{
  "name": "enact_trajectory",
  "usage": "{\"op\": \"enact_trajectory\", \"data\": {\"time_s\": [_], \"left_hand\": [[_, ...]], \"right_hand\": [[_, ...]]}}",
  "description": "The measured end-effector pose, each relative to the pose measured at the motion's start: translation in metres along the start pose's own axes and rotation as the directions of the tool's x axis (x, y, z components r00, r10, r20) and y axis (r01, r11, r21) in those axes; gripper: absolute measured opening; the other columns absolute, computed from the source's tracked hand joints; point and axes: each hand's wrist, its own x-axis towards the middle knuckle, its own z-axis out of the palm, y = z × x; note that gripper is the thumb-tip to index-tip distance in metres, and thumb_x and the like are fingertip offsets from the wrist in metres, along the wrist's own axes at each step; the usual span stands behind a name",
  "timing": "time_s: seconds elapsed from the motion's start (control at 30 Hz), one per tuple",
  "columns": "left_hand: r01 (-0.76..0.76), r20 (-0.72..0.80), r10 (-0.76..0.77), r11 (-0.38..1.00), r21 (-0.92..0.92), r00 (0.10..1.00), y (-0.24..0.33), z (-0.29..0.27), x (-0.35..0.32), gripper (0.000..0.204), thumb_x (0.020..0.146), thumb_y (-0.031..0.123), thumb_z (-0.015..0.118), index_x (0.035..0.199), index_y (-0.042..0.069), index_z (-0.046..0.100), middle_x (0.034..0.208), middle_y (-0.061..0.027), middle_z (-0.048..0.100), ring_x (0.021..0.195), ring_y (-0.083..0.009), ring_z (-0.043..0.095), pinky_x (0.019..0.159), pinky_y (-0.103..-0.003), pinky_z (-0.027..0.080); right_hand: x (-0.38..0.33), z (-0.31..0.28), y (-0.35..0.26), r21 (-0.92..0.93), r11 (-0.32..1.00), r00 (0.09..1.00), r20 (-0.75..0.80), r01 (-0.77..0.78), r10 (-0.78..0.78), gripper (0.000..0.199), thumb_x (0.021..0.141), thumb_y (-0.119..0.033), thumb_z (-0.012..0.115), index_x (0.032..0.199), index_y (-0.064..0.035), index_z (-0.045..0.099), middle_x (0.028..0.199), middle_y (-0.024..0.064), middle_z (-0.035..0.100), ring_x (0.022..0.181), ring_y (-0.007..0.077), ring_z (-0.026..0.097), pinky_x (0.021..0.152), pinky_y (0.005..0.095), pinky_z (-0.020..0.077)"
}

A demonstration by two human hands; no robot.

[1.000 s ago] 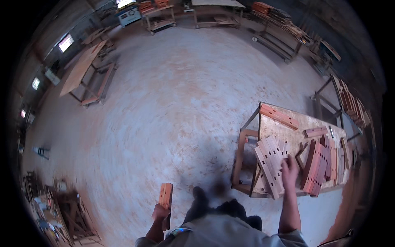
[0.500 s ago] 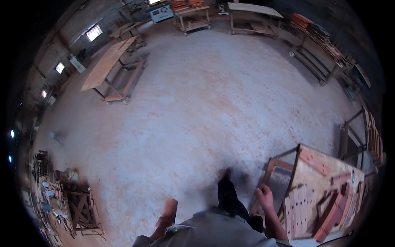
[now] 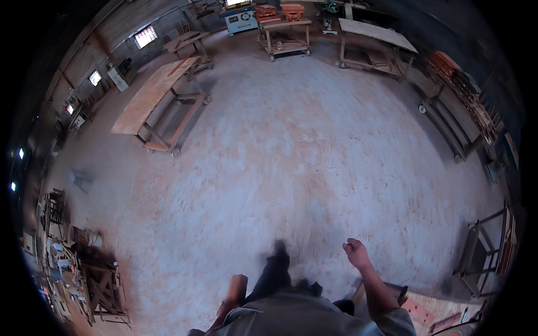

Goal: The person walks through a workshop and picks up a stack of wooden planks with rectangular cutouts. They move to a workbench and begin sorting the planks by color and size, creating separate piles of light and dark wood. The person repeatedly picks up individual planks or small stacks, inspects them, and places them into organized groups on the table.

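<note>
In the head view, the left hand point(image 3: 231, 302) has its grip clamped, it seems, on a reddish wooden piece point(image 3: 237, 284) at the person's hip. The right hand point(image 3: 355, 252) hangs loosely curled, holding nothing, above the worktop point(image 3: 443, 311) corner.

We are standing in a woodworking shop. Far ahead of our right hand point(image 3: 356, 252) a long plank-topped trolley point(image 3: 154, 98) and wheeled benches point(image 3: 284, 33) ring a dusty concrete floor point(image 3: 291, 157), and a machine point(image 3: 241, 19) stands by the back wall. Beside that hand a workbench point(image 3: 431, 311) carries reddish wood pieces; our left hand point(image 3: 234, 294) holds a wooden block point(image 3: 238, 284).
</note>
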Motion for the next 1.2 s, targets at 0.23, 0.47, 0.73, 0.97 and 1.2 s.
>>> {"op": "enact_trajectory", "data": {"time_s": [0.23,0.47,0.73,0.97,1.2], "left_hand": [[-0.030,0.053,0.020,0.982,0.187,0.998,0.127,-0.060,0.126,0.070,0.060,0.038,0.080,0.117,0.003,0.061,0.116,-0.0137,0.065,0.108,-0.0292,0.063,0.089,-0.041,0.052],[-0.101,0.020,0.100,0.944,0.315,0.995,0.308,-0.180,0.226,0.069,0.060,0.039,0.080,0.117,0.004,0.061,0.116,-0.0137,0.065,0.107,-0.0294,0.063,0.089,-0.041,0.052],[-0.111,-0.061,0.133,0.953,0.281,0.989,0.537,-0.290,0.298,0.068,0.061,0.040,0.079,0.117,0.005,0.061,0.115,-0.0137,0.065,0.107,-0.0297,0.063,0.088,-0.042,0.052],[-0.042,-0.068,0.062,0.963,0.268,0.996,0.669,-0.341,0.331,0.067,0.062,0.040,0.079,0.116,0.006,0.061,0.115,-0.0137,0.065,0.107,-0.0299,0.063,0.088,-0.043,0.053],[-0.113,-0.046,0.129,0.960,0.256,0.991,0.859,-0.375,0.394,0.066,0.062,0.041,0.078,0.116,0.007,0.061,0.114,-0.0138,0.065,0.107,-0.0301,0.063,0.088,-0.043,0.053]], "right_hand": [[0.092,-0.029,0.055,0.256,0.669,0.701,0.049,-0.697,0.712,0.037,0.088,-0.031,0.063,0.105,0.0019,0.061,0.084,0.0142,0.066,0.074,0.0270,0.066,0.055,0.0399,0.0532],[0.121,-0.016,0.094,0.451,0.280,0.344,0.066,-0.847,0.936,0.039,0.091,-0.033,0.056,0.107,0.0029,0.056,0.096,0.0155,0.064,0.068,0.0267,0.064,0.047,0.0410,0.0499],[0.311,-0.019,0.070,0.515,0.177,0.333,0.227,-0.839,0.915,0.038,0.090,-0.032,0.060,0.106,0.0024,0.057,0.089,0.0164,0.063,0.059,0.0272,0.063,0.042,0.0393,0.0471],[0.640,-0.074,0.059,0.484,0.432,0.565,0.165,-0.761,0.809,0.035,0.091,-0.030,0.059,0.107,0.0005,0.057,0.088,0.0132,0.060,0.068,0.0261,0.061,0.053,0.0403,0.0534],[0.920,-0.136,-0.071,0.540,0.737,0.869,-0.021,-0.407,0.495,0.034,0.092,-0.027,0.057,0.114,-0.0008,0.058,0.088,0.0102,0.062,0.065,0.0196,0.060,0.053,0.0357,0.0528]]}}
